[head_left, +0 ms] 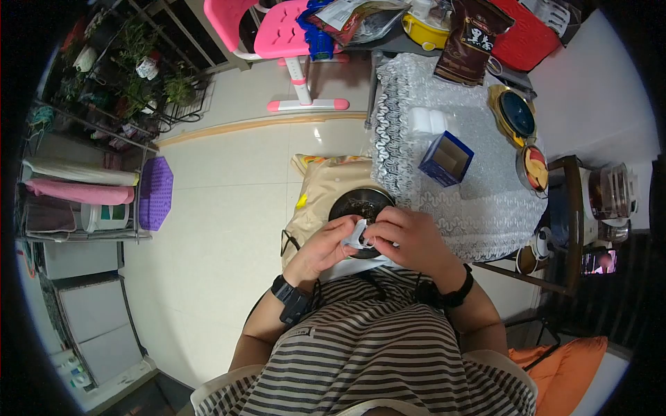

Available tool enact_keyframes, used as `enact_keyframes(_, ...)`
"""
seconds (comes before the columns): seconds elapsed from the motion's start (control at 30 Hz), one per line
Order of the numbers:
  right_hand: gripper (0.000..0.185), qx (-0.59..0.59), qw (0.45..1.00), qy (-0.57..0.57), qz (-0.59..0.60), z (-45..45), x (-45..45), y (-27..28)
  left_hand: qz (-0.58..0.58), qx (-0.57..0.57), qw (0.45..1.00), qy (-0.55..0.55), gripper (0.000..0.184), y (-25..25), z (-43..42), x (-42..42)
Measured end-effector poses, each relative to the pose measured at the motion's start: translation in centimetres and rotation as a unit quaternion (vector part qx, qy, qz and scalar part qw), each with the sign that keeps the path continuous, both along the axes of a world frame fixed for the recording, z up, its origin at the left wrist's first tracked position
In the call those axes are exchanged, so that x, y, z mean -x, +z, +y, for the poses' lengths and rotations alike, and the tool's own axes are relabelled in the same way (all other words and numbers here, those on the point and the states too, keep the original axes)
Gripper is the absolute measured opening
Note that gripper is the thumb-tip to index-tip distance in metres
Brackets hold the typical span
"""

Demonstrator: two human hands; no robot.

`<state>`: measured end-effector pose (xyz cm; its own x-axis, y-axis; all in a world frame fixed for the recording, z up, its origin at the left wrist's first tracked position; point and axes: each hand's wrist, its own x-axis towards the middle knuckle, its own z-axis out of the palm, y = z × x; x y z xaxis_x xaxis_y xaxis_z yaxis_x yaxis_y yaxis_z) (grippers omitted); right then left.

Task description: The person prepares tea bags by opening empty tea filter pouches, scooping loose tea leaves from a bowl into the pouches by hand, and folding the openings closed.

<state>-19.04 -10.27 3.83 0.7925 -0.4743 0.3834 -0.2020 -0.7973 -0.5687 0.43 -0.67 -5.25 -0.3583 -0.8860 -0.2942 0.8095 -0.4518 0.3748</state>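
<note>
Both hands meet over a dark round bowl (345,206) on the person's lap, which has dark bits inside. My left hand (324,247) is closed on a small white packet (356,234), its fingers and thumb pinching one side. My right hand (409,239) has its fingers curled at the packet's other side, the fingertips pinched together there. What the packet contains is too small to tell. Beneath the bowl lies a beige cloth or bag (319,187) with yellow marks. An open blue box (447,159) stands on the lace-covered table to the right.
On the lace tablecloth (479,208) are white packets (429,121), a brown bag (473,41), a dark bowl (517,114) and a bowl of fruit pieces (535,168). A pink chair (283,31) stands beyond. A rack (83,182) is at the left.
</note>
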Motion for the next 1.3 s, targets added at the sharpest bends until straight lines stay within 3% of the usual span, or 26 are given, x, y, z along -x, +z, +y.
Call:
enact_keyframes(0.03,0.015,0.008,1.0,0.014,0.008,0.0,0.0,-0.1,0.0,0.0,1.0,0.0,0.032,0.2,0.0,0.1)
enact_keyframes(0.1,0.016,0.011,1.0,0.012,0.008,0.0,0.0,-0.1,-0.121,-0.016,0.993,-0.009,0.046,1.2,0.0,0.3)
enact_keyframes(0.23,0.017,0.019,1.0,-0.003,0.009,0.0,0.1,0.3,-0.145,0.02,0.987,0.07,0.032,2.6,-1.0,0.9)
enact_keyframes(0.3,0.018,0.022,1.0,-0.006,0.014,0.0,0.3,0.1,-0.397,0.155,0.893,0.145,0.033,3.8,-0.9,0.8)
enact_keyframes(0.37,0.018,0.024,0.999,-0.008,0.019,0.0,0.3,-0.1,-0.387,0.18,0.888,0.171,0.028,5.0,-1.0,0.6)
enact_keyframes(0.43,0.018,0.031,0.999,-0.023,0.011,0.0,0.2,-0.2,-0.55,0.266,0.775,0.164,0.024,6.1,-0.8,0.3)
enact_keyframes(0.47,0.018,0.032,0.999,-0.022,0.01,0.0,0.1,-0.2,-0.551,0.265,0.774,0.165,0.024,6.6,-0.7,0.3)
enact_keyframes(0.53,0.017,0.036,0.999,-0.038,-0.003,0.0,0.1,-0.2,-0.637,0.327,0.682,0.15,0.024,7.5,-0.7,0.4)
enact_keyframes(0.73,0.012,-0.015,0.999,-0.044,-0.018,0.1,0.4,-0.5,-0.692,0.383,0.59,0.164,0.027,8.4,-0.8,0.2)
enact_keyframes(0.97,0.01,-0.033,0.998,-0.044,-0.029,0.2,0.5,-0.8,-0.702,0.394,0.578,0.135,0.021,7.6,-0.7,-0.2)
enact_keyframes(1.03,0.01,-0.013,0.998,-0.046,-0.03,0.1,0.5,-0.8,-0.742,0.426,0.5,0.131,0.015,7.9,-0.7,-0.5)
enact_keyframes(1.13,0.011,0.038,0.999,-0.025,0.024,0.2,0.5,-0.3,-0.777,0.414,0.459,0.118,0.015,7.5,-0.6,-0.4)
enact_keyframes(1.27,0.01,0.033,0.999,-0.031,0.028,0.5,0.3,-0.3,-0.764,0.4,0.494,0.111,0.024,7.5,-0.4,-0.1)
enact_keyframes(1.3,0.009,0.012,0.999,-0.032,0.009,0.5,0.2,-0.5,-0.69,0.357,0.617,0.127,0.033,7.1,-0.4,0.3)
